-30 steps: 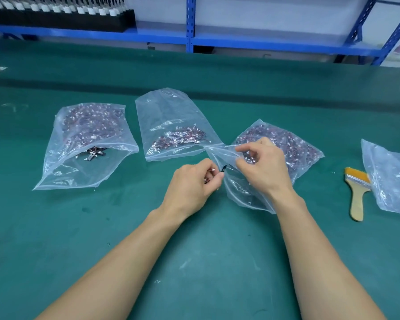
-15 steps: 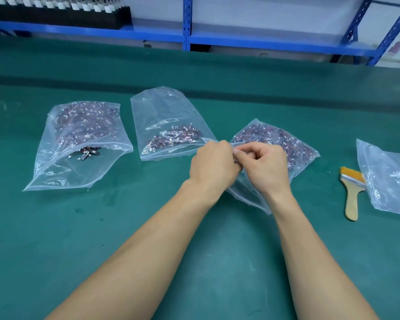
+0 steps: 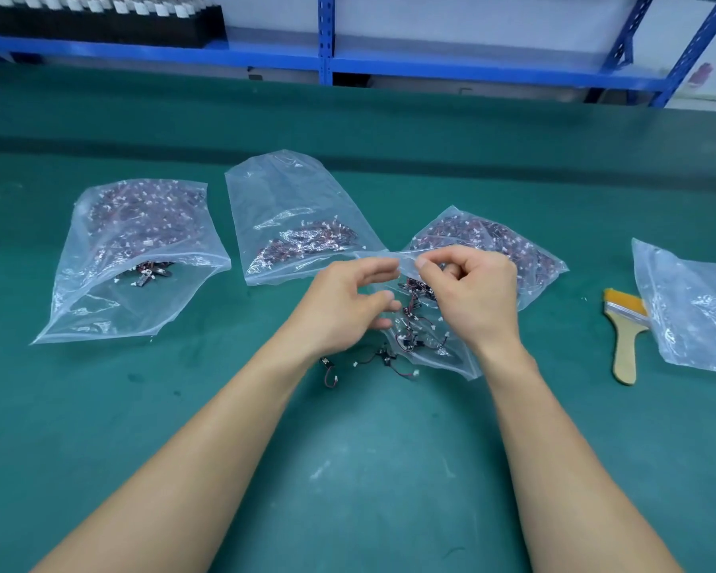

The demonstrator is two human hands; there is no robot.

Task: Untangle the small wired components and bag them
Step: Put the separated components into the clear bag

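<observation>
A clear plastic bag (image 3: 525,254) packed with small wired components lies right of centre, its mouth toward me. My right hand (image 3: 474,293) pinches the upper edge of that mouth and lifts it. My left hand (image 3: 348,299) hovers at the opening with relaxed, spread fingers and grips nothing. Several small black components with red wires (image 3: 414,324) have spilled into the bag's mouth. Two more loose components (image 3: 385,357) lie on the mat just outside it. Two other bags hold components: a middle bag (image 3: 290,192) and a left bag (image 3: 141,241).
A wooden brush with yellow bristles (image 3: 625,337) lies at the right beside another clear bag (image 3: 695,308). A blue shelf frame (image 3: 327,39) runs along the back, with a black tray of white-tipped parts (image 3: 100,18). The green mat (image 3: 368,469) spreads between my forearms.
My left hand has let go of the bag edge and opened. Components have tumbled out of the bag toward its mouth, some onto the mat. The right hand keeps its pinch.
</observation>
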